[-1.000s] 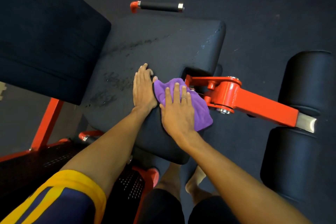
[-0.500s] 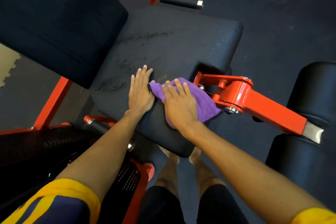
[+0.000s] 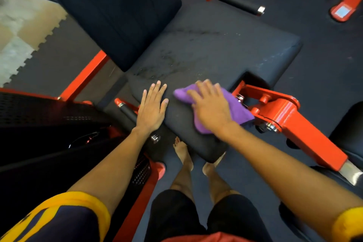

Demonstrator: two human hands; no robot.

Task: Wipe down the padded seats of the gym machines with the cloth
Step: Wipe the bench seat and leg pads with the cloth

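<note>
Found the purple cloth point(image 3: 239, 108) on the near corner of the padded seat point(image 3: 216, 53), at 3 o'clock of frame centre, pinned flat under the right hand point(image 3: 211, 112). Noted the right fingers point(image 3: 206, 88) straight and slightly fanned over the fabric, pressing rather than pinching. Judged so held to drive a broad patch of cloth across the vinyl. Unable to read finer detail through motion blur. Found the left hand point(image 3: 152, 109) at 9 o'clock of the cloth and apart from it, palm down on the seat edge, with fingers point(image 3: 157, 90) straight, close together and gripping nothing. Judged a brace for leaning over the machine. Observed dark smears on the seat toward 12 o'clock of both hands, up to the foot of the backrest pad point(image 3: 110, 10). Judged that stretch not yet wiped, and this seat partly done at most. Recorded the red lever arm point(image 3: 294, 122) at the cloth's 3 o'clock edge, touching or just beside, not determinable which. Advised care against snagging on its pivot bolts. Recorded a black grip handle point(image 3: 238, 3) beyond the seat at 1 o'clock and bare feet point(image 3: 183, 153) on the floor at 6 o'clock.
</note>
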